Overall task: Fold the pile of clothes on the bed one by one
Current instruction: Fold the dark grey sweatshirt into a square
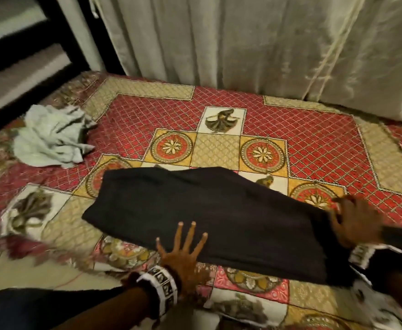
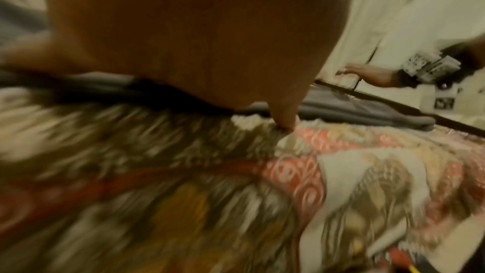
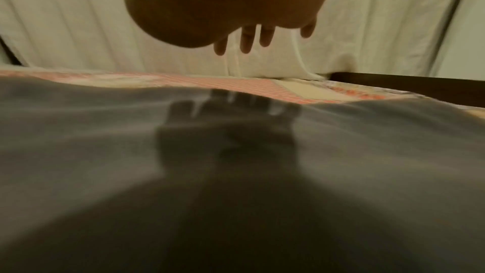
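Flat on the patterned bedspread lies the dark folded garment, stretched left to right near the bed's near edge. The left hand presses its near edge, fingers spread straight, gripping nothing. The right hand sits at its right end, blurred from above; the right wrist view shows straight fingers hovering over the cloth. A crumpled pale garment waits far left, open bedspread between them.
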